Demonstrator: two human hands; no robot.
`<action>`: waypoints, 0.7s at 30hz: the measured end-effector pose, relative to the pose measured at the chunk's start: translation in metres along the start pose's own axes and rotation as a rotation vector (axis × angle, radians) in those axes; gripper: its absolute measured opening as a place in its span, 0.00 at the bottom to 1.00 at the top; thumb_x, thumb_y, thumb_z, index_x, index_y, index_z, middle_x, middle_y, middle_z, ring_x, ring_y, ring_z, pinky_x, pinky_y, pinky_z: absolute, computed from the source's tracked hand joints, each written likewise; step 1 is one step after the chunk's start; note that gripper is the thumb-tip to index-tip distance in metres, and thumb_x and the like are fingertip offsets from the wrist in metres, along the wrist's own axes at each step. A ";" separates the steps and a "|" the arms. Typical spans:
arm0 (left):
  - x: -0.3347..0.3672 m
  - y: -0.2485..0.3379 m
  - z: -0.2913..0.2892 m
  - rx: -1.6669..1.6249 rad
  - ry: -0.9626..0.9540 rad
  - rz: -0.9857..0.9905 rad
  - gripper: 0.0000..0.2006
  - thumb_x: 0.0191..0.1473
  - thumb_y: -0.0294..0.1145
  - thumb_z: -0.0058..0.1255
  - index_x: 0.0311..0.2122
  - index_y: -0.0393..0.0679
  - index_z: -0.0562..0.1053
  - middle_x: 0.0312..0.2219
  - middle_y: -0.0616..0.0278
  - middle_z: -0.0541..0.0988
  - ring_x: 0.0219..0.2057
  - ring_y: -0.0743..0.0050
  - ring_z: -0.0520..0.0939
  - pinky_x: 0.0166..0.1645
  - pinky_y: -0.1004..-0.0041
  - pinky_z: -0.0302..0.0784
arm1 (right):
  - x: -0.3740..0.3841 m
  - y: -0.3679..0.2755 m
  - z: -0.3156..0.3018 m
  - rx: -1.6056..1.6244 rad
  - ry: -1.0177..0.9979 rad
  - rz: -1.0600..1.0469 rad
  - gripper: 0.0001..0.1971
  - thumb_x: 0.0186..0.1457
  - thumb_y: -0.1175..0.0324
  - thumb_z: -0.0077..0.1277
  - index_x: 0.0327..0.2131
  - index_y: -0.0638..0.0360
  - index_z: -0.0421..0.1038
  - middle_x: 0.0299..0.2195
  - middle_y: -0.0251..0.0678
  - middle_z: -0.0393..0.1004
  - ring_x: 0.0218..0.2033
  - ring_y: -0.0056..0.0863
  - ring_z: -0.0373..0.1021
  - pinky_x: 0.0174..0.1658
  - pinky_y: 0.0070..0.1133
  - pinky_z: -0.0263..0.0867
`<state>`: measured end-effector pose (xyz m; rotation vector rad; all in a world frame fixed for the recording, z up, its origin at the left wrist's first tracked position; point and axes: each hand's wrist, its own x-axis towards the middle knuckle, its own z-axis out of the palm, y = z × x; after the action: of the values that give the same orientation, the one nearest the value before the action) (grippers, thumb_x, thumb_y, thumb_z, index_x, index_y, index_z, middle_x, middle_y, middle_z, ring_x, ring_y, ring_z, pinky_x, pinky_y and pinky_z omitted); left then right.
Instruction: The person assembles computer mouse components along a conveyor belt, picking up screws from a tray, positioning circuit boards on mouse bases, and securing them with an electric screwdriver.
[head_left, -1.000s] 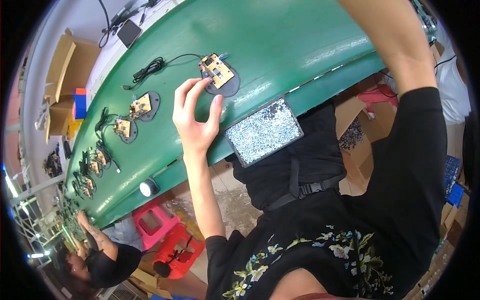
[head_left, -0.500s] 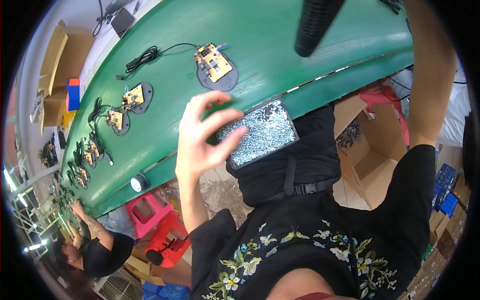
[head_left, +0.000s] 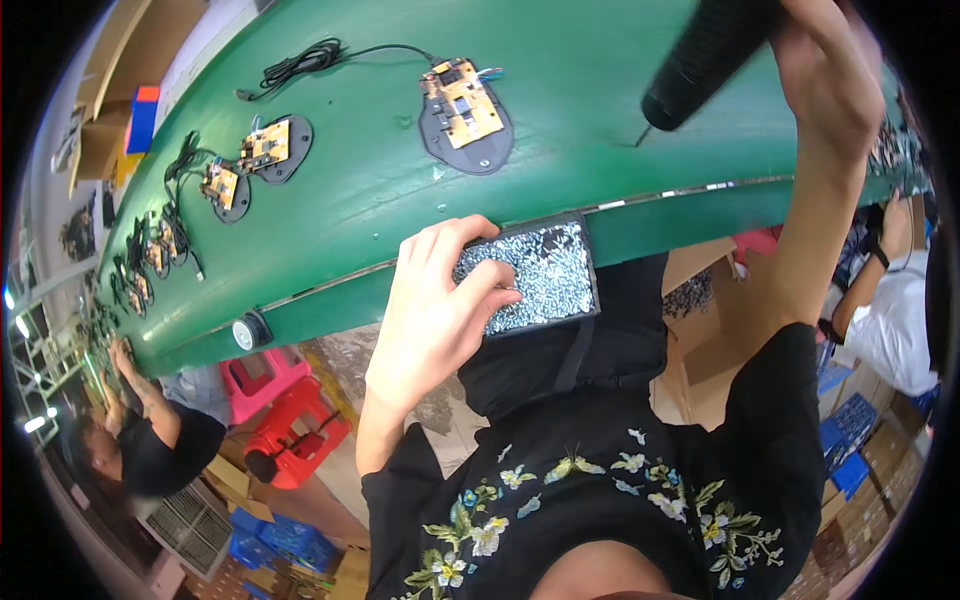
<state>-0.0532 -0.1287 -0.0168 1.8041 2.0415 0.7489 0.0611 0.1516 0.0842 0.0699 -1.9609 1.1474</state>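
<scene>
My left hand [head_left: 435, 295] reaches over a shallow black tray [head_left: 594, 268] of small silvery screws [head_left: 550, 275] near my lap. Its thumb and fingers are pinched together at the screws; what lies between the tips is too small to make out. At the upper right, my right hand [head_left: 830, 75] is curled around the upper part of a black electric screwdriver [head_left: 705, 60], its grip partly cut off by the picture's edge. The tool tilts, with its thin bit pointing down above the green belt. A black base with a tan circuit board [head_left: 465, 110] and coiled cable lies left of the bit.
Several more boards on black bases [head_left: 270, 145] line the green belt [head_left: 360, 190] to the left. A round white-faced black object [head_left: 250, 331] sits at the belt's near edge. An open cardboard box [head_left: 715, 350] stands right of my lap. Co-workers [head_left: 150, 420] sit at both sides.
My left hand has lowered onto the screws, its fingers closing. My right hand has come into view with the screwdriver, which has shifted right and lower, showing its bit.
</scene>
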 end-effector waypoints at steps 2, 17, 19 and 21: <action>0.006 -0.007 -0.002 -0.052 0.019 0.024 0.12 0.42 0.28 0.67 0.34 0.43 0.77 0.47 0.55 0.75 0.49 0.50 0.75 0.54 0.58 0.68 | -0.003 0.033 -0.026 0.289 -0.102 -0.123 0.38 0.53 0.66 0.55 0.64 0.71 0.51 0.34 0.52 0.76 0.31 0.39 0.79 0.32 0.28 0.80; 0.113 -0.054 -0.074 -0.204 0.293 0.185 0.08 0.50 0.15 0.60 0.35 0.35 0.76 0.29 0.57 0.81 0.30 0.68 0.81 0.37 0.72 0.78 | 0.074 0.020 0.031 1.156 -0.081 0.360 0.20 0.65 0.67 0.44 0.53 0.75 0.61 0.21 0.39 0.69 0.16 0.28 0.68 0.24 0.27 0.64; 0.130 -0.054 -0.081 -0.238 0.327 0.238 0.07 0.51 0.15 0.59 0.36 0.35 0.77 0.29 0.57 0.81 0.30 0.69 0.83 0.37 0.73 0.78 | 0.099 -0.002 0.034 1.083 -0.071 0.315 0.20 0.65 0.69 0.43 0.54 0.76 0.58 0.21 0.38 0.68 0.15 0.27 0.66 0.23 0.27 0.64; 0.133 -0.056 -0.085 -0.287 0.349 0.224 0.07 0.51 0.18 0.60 0.36 0.37 0.77 0.30 0.58 0.82 0.31 0.63 0.83 0.38 0.70 0.79 | 0.120 -0.030 0.047 0.951 0.009 0.308 0.21 0.63 0.72 0.44 0.55 0.78 0.55 0.19 0.38 0.66 0.14 0.26 0.65 0.22 0.27 0.64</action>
<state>-0.1671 -0.0163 0.0346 1.8495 1.8174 1.4308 -0.0328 0.1400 0.1764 0.2635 -1.2801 2.1880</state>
